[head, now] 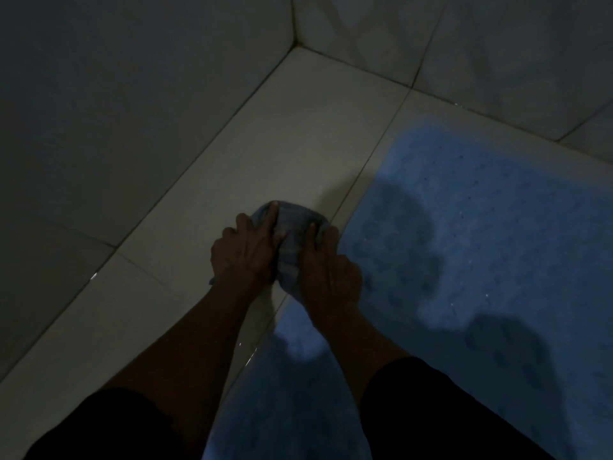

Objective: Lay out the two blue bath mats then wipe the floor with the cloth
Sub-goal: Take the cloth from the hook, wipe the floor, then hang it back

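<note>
Under both hands point(285, 257), half-hidden cloth point(292, 234)

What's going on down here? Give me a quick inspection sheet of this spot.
Surface: pale tiled floor, a few wet glints near the grout lines.
Job's things: blue bath mat laid flat on the right; bunched cloth pressed to the tile at the mat's edge.
Clutter: nothing seen.
Grips: left hand and right hand both on the cloth.
Cables: nothing seen.
Surroundings: tiled wall corner, dim light.
</note>
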